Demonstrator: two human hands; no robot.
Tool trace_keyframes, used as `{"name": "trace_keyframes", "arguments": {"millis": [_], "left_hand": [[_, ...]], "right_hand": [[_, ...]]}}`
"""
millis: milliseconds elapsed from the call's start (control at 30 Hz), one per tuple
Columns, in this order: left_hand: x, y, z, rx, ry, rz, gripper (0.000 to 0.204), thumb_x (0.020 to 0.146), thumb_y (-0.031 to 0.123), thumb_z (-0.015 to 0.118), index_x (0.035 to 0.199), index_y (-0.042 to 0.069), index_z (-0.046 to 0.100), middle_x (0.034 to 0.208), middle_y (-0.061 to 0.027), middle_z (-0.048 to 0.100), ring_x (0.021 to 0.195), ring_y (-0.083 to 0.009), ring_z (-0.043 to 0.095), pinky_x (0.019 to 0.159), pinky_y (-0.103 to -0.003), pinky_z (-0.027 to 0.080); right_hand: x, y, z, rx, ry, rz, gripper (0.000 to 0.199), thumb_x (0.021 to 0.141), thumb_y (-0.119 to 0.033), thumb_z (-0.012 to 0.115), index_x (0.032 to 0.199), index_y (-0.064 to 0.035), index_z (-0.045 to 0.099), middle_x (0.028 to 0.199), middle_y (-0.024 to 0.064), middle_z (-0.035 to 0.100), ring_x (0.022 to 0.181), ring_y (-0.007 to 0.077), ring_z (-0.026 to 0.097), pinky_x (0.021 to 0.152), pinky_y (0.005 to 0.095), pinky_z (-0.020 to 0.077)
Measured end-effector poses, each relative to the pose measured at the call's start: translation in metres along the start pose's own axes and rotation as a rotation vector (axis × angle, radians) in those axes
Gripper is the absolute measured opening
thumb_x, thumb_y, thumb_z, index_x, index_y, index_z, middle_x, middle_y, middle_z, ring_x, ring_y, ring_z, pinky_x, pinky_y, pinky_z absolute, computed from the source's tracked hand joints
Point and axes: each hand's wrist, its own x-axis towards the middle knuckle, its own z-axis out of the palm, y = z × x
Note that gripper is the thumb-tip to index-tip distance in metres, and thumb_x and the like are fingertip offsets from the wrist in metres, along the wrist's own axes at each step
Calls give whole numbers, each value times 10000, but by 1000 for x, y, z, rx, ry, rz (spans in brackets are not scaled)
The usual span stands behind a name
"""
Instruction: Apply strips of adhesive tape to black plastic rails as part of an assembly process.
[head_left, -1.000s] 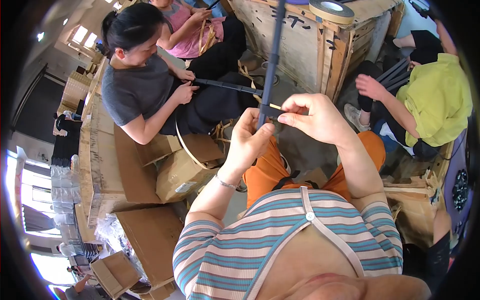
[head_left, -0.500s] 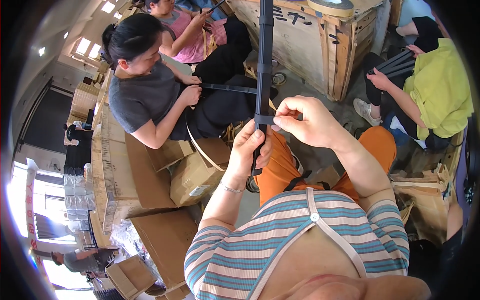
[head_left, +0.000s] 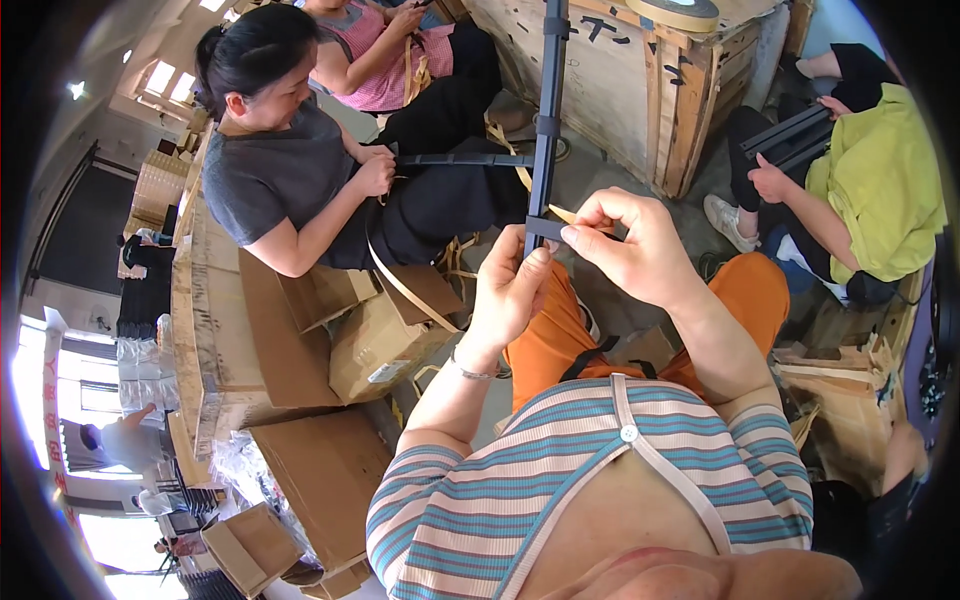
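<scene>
A long black bar stands almost upright in front of me, with black bands around it at intervals. My left hand is wrapped round its lower end, thumb along the front, and hides that end. Just above the thumb, a short black band of tape crosses the bar and sticks out to the right. My right hand pinches the band's free end between thumb and forefinger, with the other fingers curled. A thin tan strip pokes out beside those fingertips; it looks like backing paper.
At the left, a person in a grey top holds another banded bar. A person in yellow-green sits at the right with several dark bars. A wooden crate carries a tape roll. Cardboard boxes stand left of my knees.
The bar's top has leaned right, and its lower end no longer shows below my left hand. My right hand has shifted slightly right, and more of the black band and tan strip shows.
</scene>
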Motion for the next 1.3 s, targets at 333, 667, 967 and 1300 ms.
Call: {"name": "trace_keyframes", "arguments": {"millis": [333, 667, 967, 1300], "left_hand": [[12, -22, -1, 563, 180, 237, 162, 866, 107, 561, 938, 11, 452, 688, -90, 579, 496, -198, 554, 451, -312, 431], [15, -25, 2, 1032, 240, 435, 233, 787, 112, 627, 932, 31, 463, 729, -168, 581, 565, -336, 579, 475, -376, 447], [11, -7, 1, 298, 58, -31, 122, 862, 92, 559, 945, 29, 495, 659, -19, 531, 550, -66, 474, 473, -218, 363], [8, 7, 0, -506, -287, -294, 182, 924, 242, 481, 944, 62, 465, 578, -11, 416, 386, -50, 318, 332, -180, 227]], "right_hand": [[13, -3, 10, 25, -18, 4, 158, 759, -119, 652, 726, 27, 601, 666, 114, 613, 587, 142, 588, 530, 257, 441], [1, 2, -4, 57, 3, 154, 125, 791, -67, 631, 706, 4, 572, 616, -36, 526, 596, 18, 443, 536, 186, 353], [-15, 11, -11, 125, 73, 131, 130, 762, -100, 651, 712, 8, 600, 620, 25, 578, 581, 47, 494, 525, 212, 375], [-12, 14, -4, 170, 65, 151, 153, 792, -63, 633, 679, -5, 548, 613, -37, 511, 594, 17, 416, 529, 192, 329]]}}
